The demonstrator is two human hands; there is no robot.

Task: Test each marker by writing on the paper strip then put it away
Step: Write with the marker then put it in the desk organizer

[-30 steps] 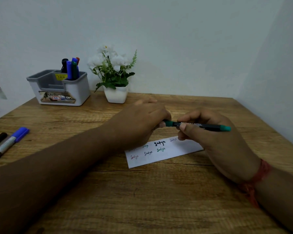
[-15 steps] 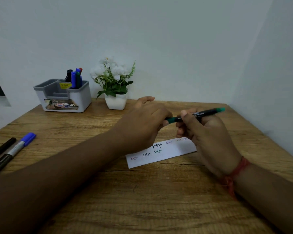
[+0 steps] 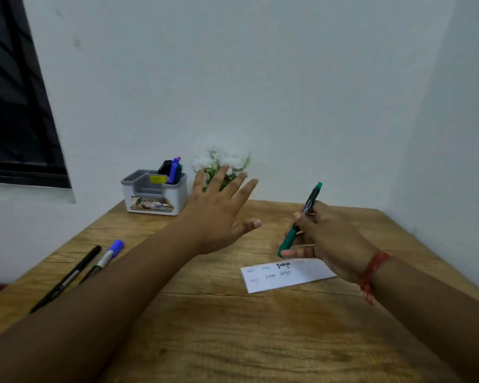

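Observation:
My right hand grips a capped green marker, tilted with one end up and the cap end down, just above the white paper strip that carries several written words. My left hand hovers with fingers spread and nothing in it, left of the marker and in front of the plant. A grey desk organiser at the back left holds several markers. Two more markers, one black and one with a blue cap, lie on the table at the left.
A small white-flowered plant stands next to the organiser, partly hidden by my left hand. The wooden table meets white walls at the back and right. A dark window is at the upper left.
My left hand has let go of the green marker's end and lifted away with fingers spread. My right hand has tilted the marker more upright. The view has swung upward.

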